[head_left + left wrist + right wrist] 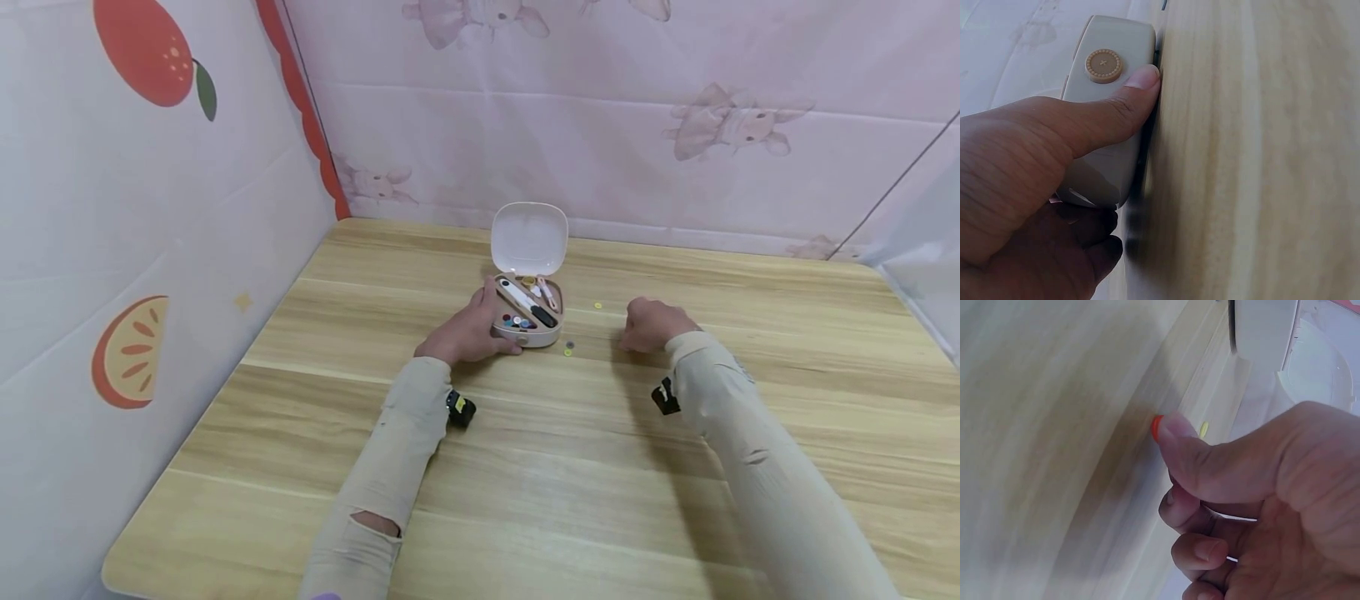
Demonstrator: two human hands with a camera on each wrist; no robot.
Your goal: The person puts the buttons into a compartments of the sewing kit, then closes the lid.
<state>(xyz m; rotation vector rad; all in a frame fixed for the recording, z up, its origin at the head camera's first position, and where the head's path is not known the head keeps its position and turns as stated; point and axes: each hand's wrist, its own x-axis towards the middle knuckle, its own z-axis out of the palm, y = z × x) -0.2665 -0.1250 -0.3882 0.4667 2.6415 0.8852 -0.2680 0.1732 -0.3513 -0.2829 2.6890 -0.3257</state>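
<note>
An open white sewing box (546, 337) stands on the table with its lid (529, 240) raised. My left hand (471, 330) grips its left side, thumb along the front below a brown button-shaped clasp (1103, 65). Inside lie a long white tool with a black end (528, 302), several coloured buttons (517, 321) and a pink item (550, 293). To the right of the box, my right hand (651, 325) pinches a red-orange button (1157, 428) between thumb and finger, just above the table. Its other fingers are curled.
A yellow button (597, 305) lies between the box and my right hand. Nearer the box's front right corner are a grey button (570, 344) and another yellow button (567, 352). Behind the wooden table (555, 467) hangs a pink printed cloth (600, 150); a white one (225, 225) hangs left.
</note>
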